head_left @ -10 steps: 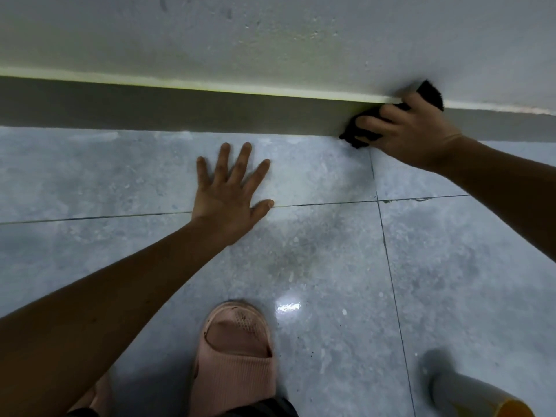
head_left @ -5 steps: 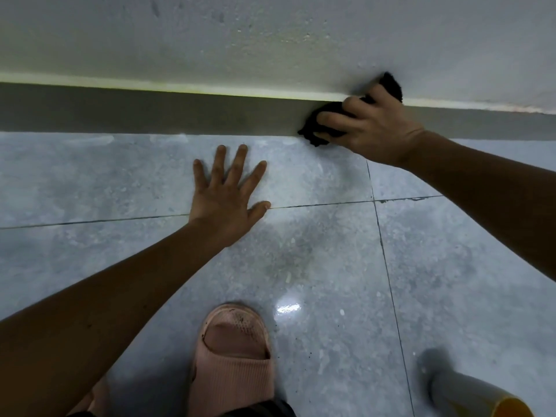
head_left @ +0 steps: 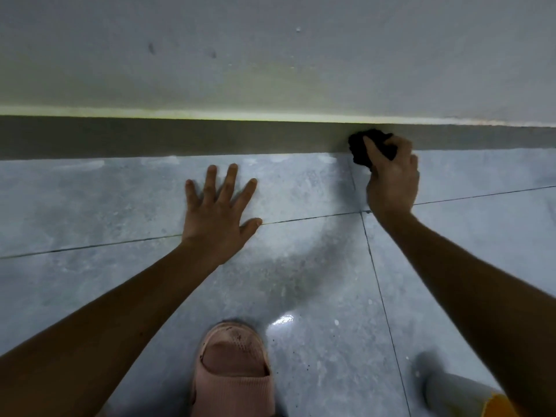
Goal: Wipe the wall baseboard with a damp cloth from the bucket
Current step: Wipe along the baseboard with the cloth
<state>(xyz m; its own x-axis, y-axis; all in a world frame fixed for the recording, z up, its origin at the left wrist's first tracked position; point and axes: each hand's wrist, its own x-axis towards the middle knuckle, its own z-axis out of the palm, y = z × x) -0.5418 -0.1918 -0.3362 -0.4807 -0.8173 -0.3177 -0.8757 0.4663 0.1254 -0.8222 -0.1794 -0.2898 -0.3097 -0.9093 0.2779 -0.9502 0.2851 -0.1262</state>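
One pink slipper nearest us, and one pale container with an orange rim at the lower right, possibly the bucket. Two hands: our left hand flat and spread on the floor tile, holding nothing; our right hand closed round one dark cloth. We judge it soft, light, bunchable, best gripped as a wad. It touches one grey baseboard, farthest.

Grey tiled floor: left hand flat on it, pink slipper, grey-yellow container bottom right.
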